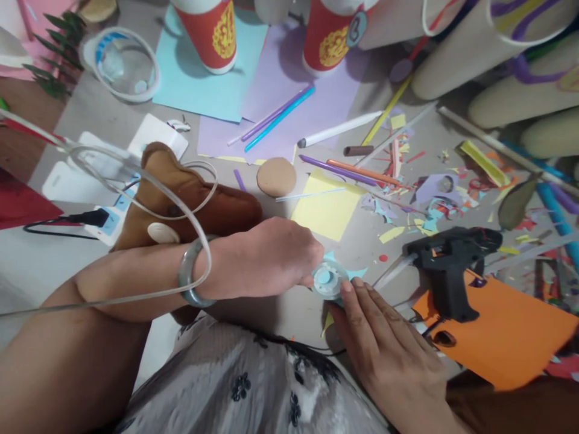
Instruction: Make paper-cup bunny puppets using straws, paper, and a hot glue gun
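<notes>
A small round clear piece (330,278) with a pale blue dot at its middle lies between my two hands near the table's front edge. From the left comes my left hand (271,256), its fingers curled closed at the piece's left rim; its fingertips are mostly hidden. My right hand (384,337) touches the right rim, fingers pressed together against it and thumb beneath. Light blue paper points (357,273) show behind the piece. A yellow paper square (325,208) lies just beyond my left hand.
A black glue gun (447,271) rests on orange paper (511,331) at right. Paper scraps (434,205), pens (339,129) and red cups (212,36) lie or stand farther back. A brown stuffed object (194,199) and a looping white cable (199,223) are by my left forearm.
</notes>
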`<state>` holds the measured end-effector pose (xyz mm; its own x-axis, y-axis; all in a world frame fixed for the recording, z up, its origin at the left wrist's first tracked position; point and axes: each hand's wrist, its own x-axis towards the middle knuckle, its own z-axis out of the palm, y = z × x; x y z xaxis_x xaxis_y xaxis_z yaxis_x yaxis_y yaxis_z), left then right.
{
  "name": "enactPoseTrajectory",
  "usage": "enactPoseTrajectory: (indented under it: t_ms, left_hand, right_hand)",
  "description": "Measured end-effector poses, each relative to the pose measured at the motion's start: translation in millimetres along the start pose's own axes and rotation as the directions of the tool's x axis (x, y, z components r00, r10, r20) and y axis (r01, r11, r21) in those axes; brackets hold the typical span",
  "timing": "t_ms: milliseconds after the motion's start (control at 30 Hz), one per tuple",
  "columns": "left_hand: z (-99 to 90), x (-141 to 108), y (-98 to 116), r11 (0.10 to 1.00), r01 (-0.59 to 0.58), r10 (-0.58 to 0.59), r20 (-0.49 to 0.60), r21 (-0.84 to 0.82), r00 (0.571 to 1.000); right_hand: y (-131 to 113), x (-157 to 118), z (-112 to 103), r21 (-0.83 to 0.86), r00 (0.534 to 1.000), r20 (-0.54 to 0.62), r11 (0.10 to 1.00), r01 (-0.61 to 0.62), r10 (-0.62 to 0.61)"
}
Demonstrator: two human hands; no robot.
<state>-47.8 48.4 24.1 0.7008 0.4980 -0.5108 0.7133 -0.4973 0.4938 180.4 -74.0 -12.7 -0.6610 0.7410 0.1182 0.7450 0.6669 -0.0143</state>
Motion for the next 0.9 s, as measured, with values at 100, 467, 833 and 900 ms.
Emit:
enactPoseTrajectory:
  t_ms: [100, 467, 833, 900]
  left_hand:
    - [5.1, 1, -4, 1.0, -0.024, 0.024, -0.054, -0.014, 0.998]
    - [21.7, 2, -19, 0.992, -0.124, 0.12, -0.238, 0.001, 0.964]
    - [9.6, 5, -14, 0.995, -0.055, 0.047, -0.106, -0.077, 0.993]
    - [9.6, 5, -14, 0.995, -0.04, 0.031, -0.101, -0.095, 0.994]
  right_hand:
    - [0, 1, 0, -0.013, 1.0, -0.002, 1.0, 0.004, -0.004]
    - [-4, -1, 5, -0.09, 0.999, -0.013, 0.995, 0.034, -0.035]
    - [-7, 6, 8, -0.071, 1.0, 0.019, 0.997, -0.015, 0.017]
    - [-7, 7, 7, -0.05, 0.998, 0.054, 0.998, -0.041, 0.044]
